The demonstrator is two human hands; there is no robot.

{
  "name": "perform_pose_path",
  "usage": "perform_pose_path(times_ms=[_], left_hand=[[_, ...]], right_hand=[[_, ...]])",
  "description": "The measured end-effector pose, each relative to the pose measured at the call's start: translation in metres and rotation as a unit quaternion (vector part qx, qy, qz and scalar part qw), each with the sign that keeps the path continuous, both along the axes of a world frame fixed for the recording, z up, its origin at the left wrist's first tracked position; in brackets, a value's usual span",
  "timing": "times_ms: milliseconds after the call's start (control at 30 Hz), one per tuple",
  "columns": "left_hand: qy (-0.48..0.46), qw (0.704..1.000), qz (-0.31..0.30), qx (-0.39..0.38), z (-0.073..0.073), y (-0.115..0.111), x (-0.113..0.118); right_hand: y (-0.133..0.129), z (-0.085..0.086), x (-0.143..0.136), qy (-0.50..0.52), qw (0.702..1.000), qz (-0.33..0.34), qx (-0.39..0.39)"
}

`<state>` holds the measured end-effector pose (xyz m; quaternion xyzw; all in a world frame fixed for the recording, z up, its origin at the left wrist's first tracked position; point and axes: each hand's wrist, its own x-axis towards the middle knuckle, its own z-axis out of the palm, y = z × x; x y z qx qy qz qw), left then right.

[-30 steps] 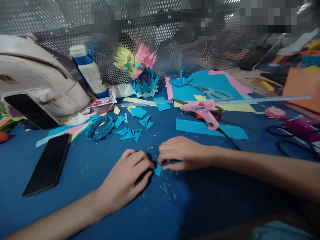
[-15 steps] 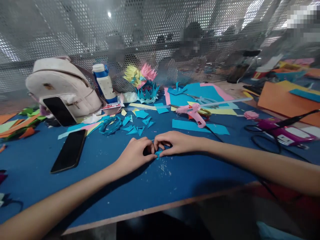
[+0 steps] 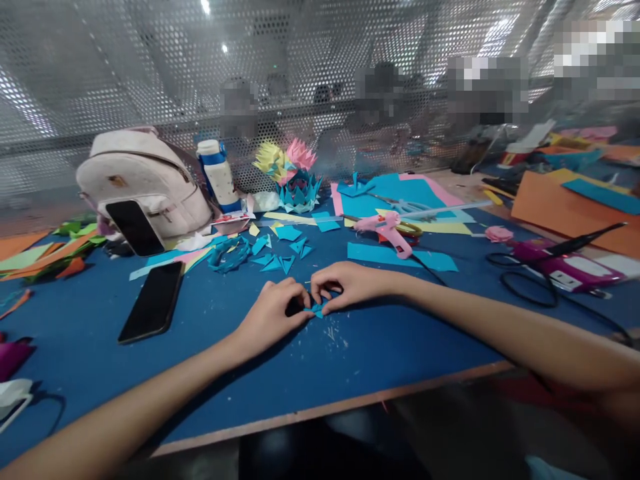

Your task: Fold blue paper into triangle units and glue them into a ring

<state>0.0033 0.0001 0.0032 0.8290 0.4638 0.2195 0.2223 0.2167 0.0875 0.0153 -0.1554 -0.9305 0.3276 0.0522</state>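
Between my fingertips, low over the blue tabletop (image 3: 280, 373), is a small folded piece of blue paper (image 3: 319, 309). My left hand (image 3: 275, 305) pinches its left side with thumb and forefinger. My right hand (image 3: 347, 287) grips the opposite side, fingers curled; they partly hide the paper. Just beyond my hands lie several folded blue paper pieces (image 3: 276, 262) and a crumpled blue strip ring (image 3: 229, 254). A pink glue gun (image 3: 393, 230) rests past my right hand, close to a flat blue paper strip (image 3: 400, 256).
A black phone (image 3: 151, 301) lies left, and another phone (image 3: 134, 228) leans on a white backpack (image 3: 145, 177). Behind stand a bottle (image 3: 220, 179) and paper flowers (image 3: 297, 187). Scissors (image 3: 405, 207) lie on blue sheets. A purple power strip (image 3: 565, 267) with black cable sits right.
The view has shifted slightly, so the things at left appear farther right. Both hands stay close together on the blue paper, which shows a little more between the fingertips.
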Motion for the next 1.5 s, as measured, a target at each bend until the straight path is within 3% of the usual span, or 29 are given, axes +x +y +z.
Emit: perform_pose_path(times_ms=[733,1500], left_hand=[[-0.049,0.998,0.029,0.007,-0.005,-0.003,0.000],[-0.221,0.972,0.031,-0.070,-0.014,0.002,-0.001]], right_hand=[[-0.018,-0.013,-0.005,0.131,0.990,-0.047,0.010],[-0.019,-0.014,-0.004,0.138,0.987,-0.075,-0.029]])
